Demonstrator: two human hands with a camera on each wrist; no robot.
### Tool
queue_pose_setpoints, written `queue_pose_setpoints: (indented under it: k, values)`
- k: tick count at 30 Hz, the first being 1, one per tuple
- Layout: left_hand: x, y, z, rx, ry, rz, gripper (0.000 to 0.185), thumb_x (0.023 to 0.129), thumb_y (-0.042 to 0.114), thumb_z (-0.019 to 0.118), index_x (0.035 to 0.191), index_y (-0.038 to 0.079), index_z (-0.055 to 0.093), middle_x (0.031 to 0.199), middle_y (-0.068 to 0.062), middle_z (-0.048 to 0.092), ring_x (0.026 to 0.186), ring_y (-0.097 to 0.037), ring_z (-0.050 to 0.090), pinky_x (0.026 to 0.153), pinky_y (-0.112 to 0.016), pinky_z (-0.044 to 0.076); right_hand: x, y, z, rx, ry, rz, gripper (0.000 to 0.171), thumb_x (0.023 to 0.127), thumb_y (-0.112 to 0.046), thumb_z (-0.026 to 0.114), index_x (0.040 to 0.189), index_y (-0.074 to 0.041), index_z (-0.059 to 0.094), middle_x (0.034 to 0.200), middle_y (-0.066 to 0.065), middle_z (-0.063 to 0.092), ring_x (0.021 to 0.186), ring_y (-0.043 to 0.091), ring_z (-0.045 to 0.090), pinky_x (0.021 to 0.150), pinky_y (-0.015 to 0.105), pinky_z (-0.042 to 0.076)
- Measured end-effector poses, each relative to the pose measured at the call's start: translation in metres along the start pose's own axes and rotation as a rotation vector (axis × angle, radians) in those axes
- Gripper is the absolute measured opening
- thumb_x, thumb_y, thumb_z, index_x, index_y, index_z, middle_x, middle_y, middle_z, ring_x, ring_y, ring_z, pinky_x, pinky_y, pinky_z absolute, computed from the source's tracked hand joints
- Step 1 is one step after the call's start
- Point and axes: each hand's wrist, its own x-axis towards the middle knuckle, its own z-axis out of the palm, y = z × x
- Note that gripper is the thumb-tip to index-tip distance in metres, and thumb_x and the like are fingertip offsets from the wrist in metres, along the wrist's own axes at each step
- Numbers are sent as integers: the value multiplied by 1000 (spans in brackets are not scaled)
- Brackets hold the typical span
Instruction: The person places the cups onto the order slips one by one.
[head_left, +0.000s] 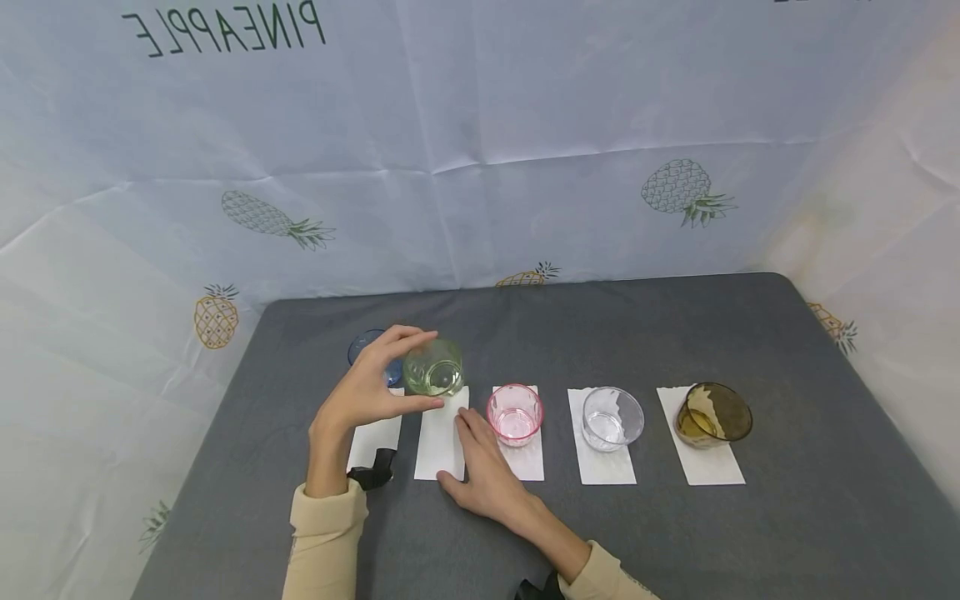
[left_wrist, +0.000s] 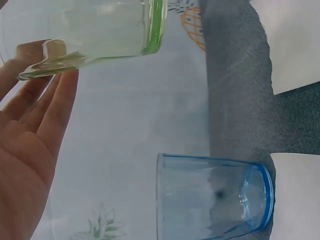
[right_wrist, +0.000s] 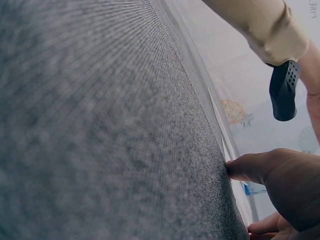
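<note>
Left hand (head_left: 367,392) grips the green glass (head_left: 433,367), fingers curled round it, holding it tilted in the air above the far end of a white paper slip (head_left: 441,437). Right hand (head_left: 483,471) rests flat on that slip, fingers straight, pressing it to the grey table (head_left: 675,533). Blue glass (head_left: 367,350) stands just beyond the left hand. Rightward along the row, each on its own slip: pink glass (head_left: 514,412), clear glass (head_left: 612,417), amber glass (head_left: 712,414).

Green glass (head_left: 433,367), blue glass (left_wrist: 212,197), pink glass (head_left: 514,412), amber glass (head_left: 712,414), grey table (head_left: 675,533), white napkins (head_left: 439,442).
</note>
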Motion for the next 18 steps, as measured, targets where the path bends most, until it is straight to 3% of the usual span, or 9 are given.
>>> queue_pose_setpoints:
  k: [8,13,18]
  values:
    - [-9,4,1,-31,-1,3,78,64,35,84,132,17,51,123,0,51,104,-19,50,86,-38,42,0,1,0,3,2,-4,78,81,-29,69,138,9,32,146,18,26,137,32,20,108,45,24]
    - [-11,6,2,-31,-18,-4,78,64,39,83,131,15,52,122,4,51,104,-13,49,86,-36,42,0,1,0,3,4,0,78,81,-30,69,139,9,31,147,17,25,137,31,20,108,45,24]
    - [-14,7,2,-47,-37,-5,77,64,39,84,130,13,53,121,0,52,103,-17,51,86,-38,43,0,1,0,17,2,6,80,81,-30,68,140,7,29,146,17,26,137,31,19,108,45,24]
